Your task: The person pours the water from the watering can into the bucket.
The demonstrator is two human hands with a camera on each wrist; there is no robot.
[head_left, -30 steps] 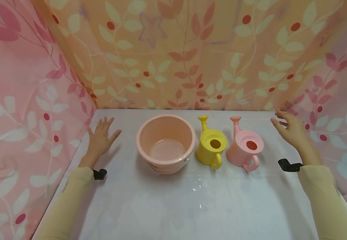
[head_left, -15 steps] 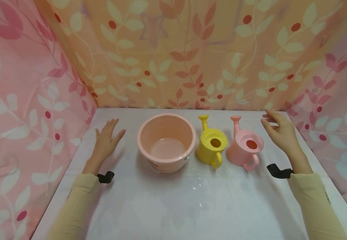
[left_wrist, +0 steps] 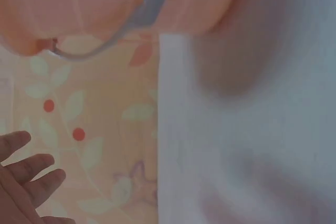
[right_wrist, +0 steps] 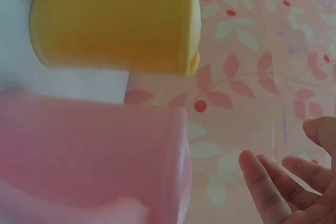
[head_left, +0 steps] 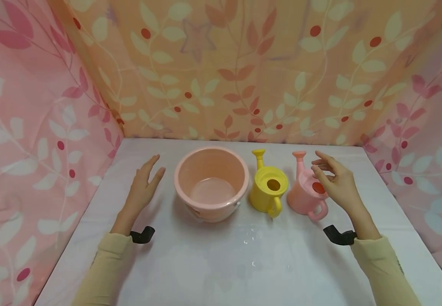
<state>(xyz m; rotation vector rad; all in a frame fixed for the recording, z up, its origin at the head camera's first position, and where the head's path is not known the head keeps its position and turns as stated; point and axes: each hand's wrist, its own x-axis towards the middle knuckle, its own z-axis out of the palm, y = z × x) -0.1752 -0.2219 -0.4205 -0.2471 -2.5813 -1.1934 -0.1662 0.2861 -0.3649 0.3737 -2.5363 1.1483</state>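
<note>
To the left of the pink bucket (head_left: 180, 182), my left hand (head_left: 144, 187) hovers above the table, fingers extended and nothing in its grasp. The bucket's wall and its pale handle (left_wrist: 105, 48) fill the top of the left wrist view. My right hand (head_left: 337, 182) is beside the pink watering can (head_left: 301, 197), its loosely bent fingers overlapping the can's top right side in the head view. In the right wrist view the fingers (right_wrist: 262, 187) show apart from the can. Between bucket and pink can stands a yellow watering can (head_left: 260, 197), upright, its handle toward me.
The white table (head_left: 205, 272) carries a few shiny wet-looking spots (head_left: 249, 238) in front of the cans. Floral cloth walls rise at the back (head_left: 243, 63), at the left (head_left: 26, 148) and at the right (head_left: 434, 140). A black wrist device (head_left: 339, 236) sits at each cuff.
My right hand has moved left, from near the right wall to the pink watering can. My left hand has come somewhat closer to the bucket. Bucket and cans stand as before.
</note>
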